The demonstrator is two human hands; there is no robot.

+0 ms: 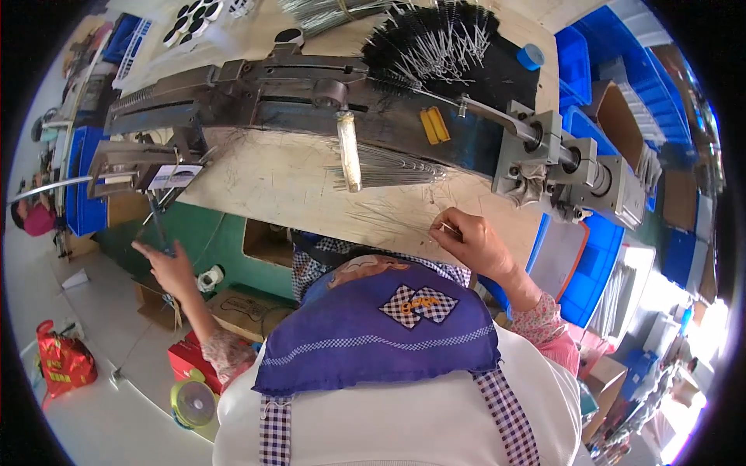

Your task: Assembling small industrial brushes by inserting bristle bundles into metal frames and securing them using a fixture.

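My right hand point(475, 245) is closed in a pinch above the front edge of the wooden bench, with a thin metal wire point(444, 227) at its fingertips. Loose wires point(388, 217) lie on the wood just left of it. Farther back is a bundle of bent wires point(388, 167). My left hand point(172, 272) is off the bench at the left, index finger and thumb spread around the lower end of a blue-grey lever point(159, 229). That lever hangs below a metal fixture point(132, 167); whether my fingers touch it is unclear.
A long metal machine point(287, 93) spans the bench, with a pale-wrapped handle point(349, 151) and a chuck-like head point(556, 155). Black wire brushes point(435, 43) are heaped behind, near a yellow piece point(435, 126). Blue bins point(594, 268) stand at right; a red bag point(64, 361) sits on the floor.
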